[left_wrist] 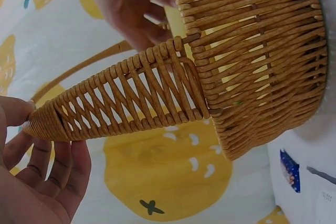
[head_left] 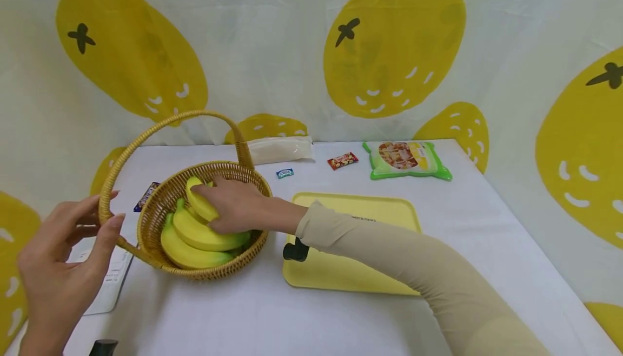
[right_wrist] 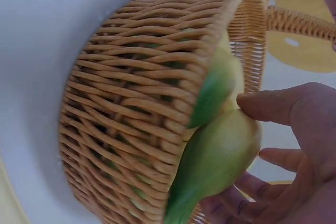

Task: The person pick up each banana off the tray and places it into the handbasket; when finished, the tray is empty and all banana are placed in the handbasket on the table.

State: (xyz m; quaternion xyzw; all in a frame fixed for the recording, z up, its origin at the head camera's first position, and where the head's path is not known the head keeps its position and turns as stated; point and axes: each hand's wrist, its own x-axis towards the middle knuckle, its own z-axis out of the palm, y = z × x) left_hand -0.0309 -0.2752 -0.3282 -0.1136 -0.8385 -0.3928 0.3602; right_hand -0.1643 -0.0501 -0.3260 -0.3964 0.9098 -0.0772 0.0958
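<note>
A wicker basket [head_left: 201, 275] with a tall arched handle stands on the white table, holding several yellow bananas [head_left: 204, 232] with green ends. My left hand [head_left: 68, 264] pinches the left side of the handle between thumb and fingers; the left wrist view shows the fingertips round the woven handle [left_wrist: 121, 98]. Inside the basket, my right hand [head_left: 238, 204] grips a banana [head_left: 200, 202] on top of the others. In the right wrist view its thumb lies over this banana [right_wrist: 226, 142] and the fingers reach round the far side, partly hidden.
Beneath my right forearm lies a yellow tray [head_left: 340, 283]. Toward the back are a pale package [head_left: 279, 150], a small blue sweet [head_left: 284, 173], a red snack packet [head_left: 343, 160] and a green-edged bag [head_left: 408, 159]. A dark blue packet [head_left: 146, 196] and a white printed item [head_left: 109, 288] flank the basket's left.
</note>
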